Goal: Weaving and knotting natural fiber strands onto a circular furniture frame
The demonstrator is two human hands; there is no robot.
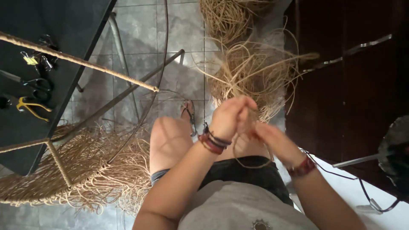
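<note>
My left hand (pixel 230 116) and my right hand (pixel 272 138) meet in front of me over my lap, both with fingers closed on thin tan rattan strands (pixel 247 127) that loop down toward my thigh. The strands run up into a loose tangled bundle of rattan fibre (pixel 253 72) lying on the tiled floor just beyond my hands. Dark and red bracelets circle both wrists. My bare knee (pixel 170 138) sits to the left of the hands.
A metal frame wrapped with woven rattan (pixel 64 166) leans at the lower left, its wrapped bar (pixel 85 64) crossing above. A black table (pixel 42 76) holds scissors, yellow-handled pliers and clips. A dark wooden cabinet (pixel 349 85) stands right. More fibre (pixel 226 17) lies farther off.
</note>
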